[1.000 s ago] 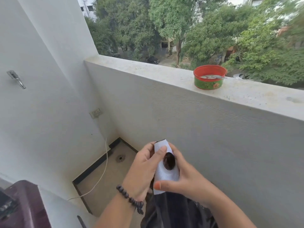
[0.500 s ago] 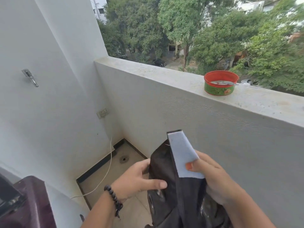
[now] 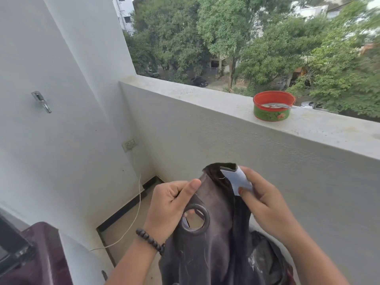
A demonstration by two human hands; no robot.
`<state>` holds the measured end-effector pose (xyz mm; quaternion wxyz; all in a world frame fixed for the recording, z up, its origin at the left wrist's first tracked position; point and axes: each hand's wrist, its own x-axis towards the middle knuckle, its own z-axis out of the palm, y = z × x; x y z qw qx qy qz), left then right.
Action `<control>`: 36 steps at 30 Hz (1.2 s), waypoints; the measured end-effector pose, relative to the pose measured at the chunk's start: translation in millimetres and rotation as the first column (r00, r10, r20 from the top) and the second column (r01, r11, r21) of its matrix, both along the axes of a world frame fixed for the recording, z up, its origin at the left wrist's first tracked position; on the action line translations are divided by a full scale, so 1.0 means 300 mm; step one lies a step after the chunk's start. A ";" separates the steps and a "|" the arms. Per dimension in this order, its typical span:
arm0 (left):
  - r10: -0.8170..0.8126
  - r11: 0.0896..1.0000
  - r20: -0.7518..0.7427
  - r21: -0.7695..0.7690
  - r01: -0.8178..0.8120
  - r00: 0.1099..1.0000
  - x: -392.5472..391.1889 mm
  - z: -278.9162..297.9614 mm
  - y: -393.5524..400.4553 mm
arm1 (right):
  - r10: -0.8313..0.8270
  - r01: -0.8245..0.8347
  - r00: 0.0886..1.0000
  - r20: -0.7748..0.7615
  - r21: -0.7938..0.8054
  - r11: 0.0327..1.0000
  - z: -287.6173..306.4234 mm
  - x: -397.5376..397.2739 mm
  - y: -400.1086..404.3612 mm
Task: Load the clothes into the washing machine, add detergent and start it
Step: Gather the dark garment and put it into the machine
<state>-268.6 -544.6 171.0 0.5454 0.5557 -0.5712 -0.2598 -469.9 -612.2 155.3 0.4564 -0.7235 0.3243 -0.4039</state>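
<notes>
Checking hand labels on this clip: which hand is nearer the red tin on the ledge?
The right hand. It holds the dark cloth below the red tin, slightly to its left. The left hand grips the same cloth much farther left.

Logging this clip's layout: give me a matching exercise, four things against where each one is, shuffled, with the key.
Things
1. tin
2. socket
3. washer
4. cloth

Places
A. bottom left corner of the view
B. on the parapet ledge
C. held by both hands, left and right
D. on the wall near the corner, cable hanging below

Pairs: 1-B, 2-D, 3-A, 4-C
</notes>
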 end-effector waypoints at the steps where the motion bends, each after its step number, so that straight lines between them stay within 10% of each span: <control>1: 0.045 0.997 0.043 -0.071 -0.042 0.998 -0.020 0.016 -0.005 | 0.014 -0.013 1.000 0.008 -0.016 1.000 0.007 0.019 0.016; 7: 0.323 0.876 0.084 -0.404 -0.264 0.943 -0.108 0.076 -0.052 | 0.275 -0.291 0.949 0.154 0.093 0.952 0.032 0.085 0.124; 12: 0.390 0.844 0.064 -0.425 -0.328 0.919 -0.105 0.060 -0.077 | 0.090 -0.095 0.989 0.122 0.039 0.995 0.007 0.108 0.126; 18: 0.023 0.999 -0.136 -0.028 -0.027 0.990 -0.025 -0.014 -0.066 | 0.040 -0.056 0.974 0.222 0.063 0.996 0.031 0.066 0.101; 22: -0.246 0.907 -0.221 0.291 0.305 0.944 0.061 -0.131 -0.027 | 0.045 -0.049 0.972 0.231 0.012 0.999 0.070 0.019 0.071; 26: -0.208 0.840 -0.166 0.474 0.264 0.964 0.126 -0.231 0.017 | -0.044 0.067 0.974 0.224 -0.097 0.993 0.113 -0.036 0.033; 36: 0.027 0.996 -0.062 0.089 -0.021 0.998 0.045 -0.041 -0.029 | -0.517 0.544 0.834 0.194 -0.136 0.828 0.041 0.001 0.038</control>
